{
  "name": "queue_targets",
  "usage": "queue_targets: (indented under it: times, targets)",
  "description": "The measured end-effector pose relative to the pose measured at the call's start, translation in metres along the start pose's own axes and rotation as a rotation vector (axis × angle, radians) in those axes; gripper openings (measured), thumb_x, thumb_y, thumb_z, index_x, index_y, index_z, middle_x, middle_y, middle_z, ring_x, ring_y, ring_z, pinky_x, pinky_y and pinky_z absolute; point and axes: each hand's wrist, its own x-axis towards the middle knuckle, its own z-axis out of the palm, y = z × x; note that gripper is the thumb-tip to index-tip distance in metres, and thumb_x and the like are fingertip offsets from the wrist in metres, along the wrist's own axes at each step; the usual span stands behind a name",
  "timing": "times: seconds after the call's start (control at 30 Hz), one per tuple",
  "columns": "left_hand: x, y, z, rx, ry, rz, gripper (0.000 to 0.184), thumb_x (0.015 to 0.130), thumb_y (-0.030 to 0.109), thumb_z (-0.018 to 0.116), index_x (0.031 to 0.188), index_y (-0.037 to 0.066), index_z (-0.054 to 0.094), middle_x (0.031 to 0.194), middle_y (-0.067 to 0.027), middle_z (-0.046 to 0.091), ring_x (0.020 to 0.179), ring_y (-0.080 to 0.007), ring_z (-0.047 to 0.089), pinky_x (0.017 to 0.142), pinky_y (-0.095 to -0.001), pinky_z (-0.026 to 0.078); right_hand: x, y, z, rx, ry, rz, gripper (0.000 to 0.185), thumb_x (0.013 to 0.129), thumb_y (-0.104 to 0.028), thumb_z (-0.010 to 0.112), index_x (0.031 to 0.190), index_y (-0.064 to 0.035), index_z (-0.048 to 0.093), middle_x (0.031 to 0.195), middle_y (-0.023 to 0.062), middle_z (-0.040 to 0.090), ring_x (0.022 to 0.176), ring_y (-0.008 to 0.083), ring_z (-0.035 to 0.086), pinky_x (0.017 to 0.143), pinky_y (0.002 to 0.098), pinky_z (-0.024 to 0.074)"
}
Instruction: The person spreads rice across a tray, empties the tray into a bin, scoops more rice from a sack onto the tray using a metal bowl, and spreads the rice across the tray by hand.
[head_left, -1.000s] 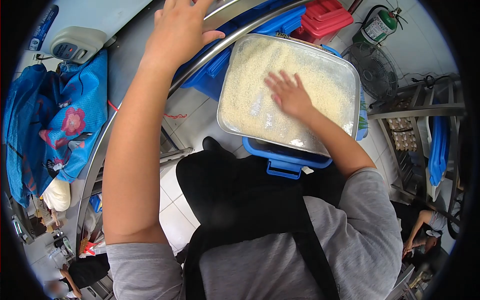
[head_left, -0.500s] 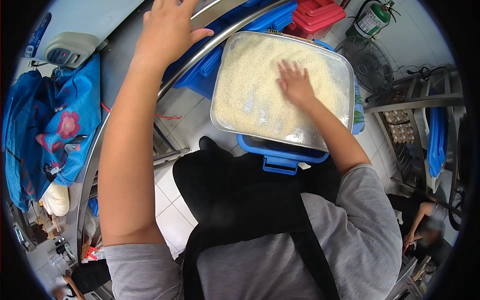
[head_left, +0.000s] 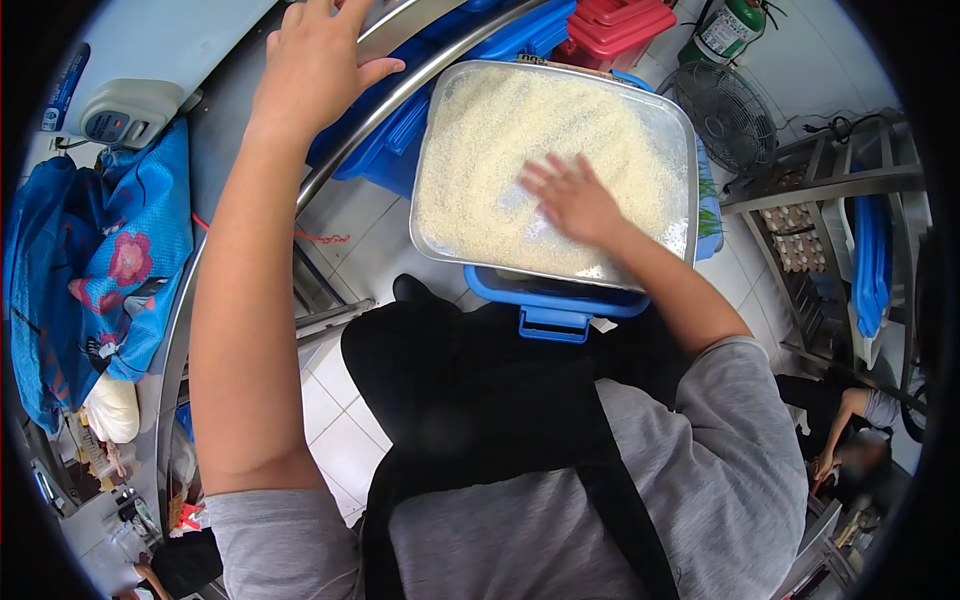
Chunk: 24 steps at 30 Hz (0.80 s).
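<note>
A rectangular metal tray (head_left: 692, 190) holds a layer of pale yellowish grains (head_left: 500, 130); whether they are rice or crumbs I cannot tell. My right hand (head_left: 578, 205) lies over the grains near the tray's middle, palm down, fingers spread and slightly blurred. Bare metal shows around it. Under the tray is a blue plastic box (head_left: 555, 322) with a latch on its near side. At the upper left, my left hand (head_left: 312, 65) is over the edge of a steel table (head_left: 225, 125), thumb out to the side. Its fingertips are cut off by the frame.
Blue bins (head_left: 385, 150) and a red bin (head_left: 620, 30) stand behind the tray. A fan (head_left: 722, 115) and a fire extinguisher (head_left: 728, 35) are at the upper right. Egg trays (head_left: 792, 240) sit on a right-hand rack. A blue flowered bag (head_left: 130, 260) lies left. Other people appear at the lower corners.
My right hand has swept toward me and to the left across the grains, pushing them about. The view has shifted slightly; my left hand stays by the table edge.
</note>
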Motion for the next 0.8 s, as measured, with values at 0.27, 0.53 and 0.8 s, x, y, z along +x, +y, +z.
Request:
queue_targets:
  times: [0.27,0.53,0.8]
  targets:
    - [0.0,0.0,0.001,0.008,0.013,0.008,0.066,0.07,0.021,0.082,0.128,0.014,0.051,0.114,-0.0138,0.05,0.11,-0.0321,0.049,0.093,-0.0414,0.041,-0.004,0.095,-0.003,-0.113,0.105,0.554,0.051,0.1,-0.037,0.035,0.15,-0.026,0.03,0.158,-0.0017,0.023,0.146,0.0277,0.02,0.116,0.0563,0.0127]
    - [-0.001,0.009,-0.005,0.006,-0.006,-0.033,0.068,0.069,0.021,0.082,0.129,0.015,0.051,0.115,-0.0134,0.05,0.11,-0.031,0.049,0.095,-0.0412,0.04,-0.014,0.055,0.027,-0.061,0.203,0.755,0.053,0.1,-0.04,0.035,0.151,-0.0238,0.027,0.158,0.0066,0.023,0.144,0.0334,0.022,0.113,0.0614,0.0167]
    - [0.002,-0.025,0.029,0.1,0.17,0.142,0.068,0.072,0.037,0.08,0.133,0.03,0.05,0.118,-0.0064,0.057,0.106,-0.0283,0.056,0.091,-0.0461,0.045,-0.033,-0.018,0.011,0.091,0.032,0.253,0.053,0.1,-0.038,0.036,0.15,-0.0249,0.028,0.158,0.0022,0.023,0.145,0.0285,0.021,0.115,0.0577,0.013]
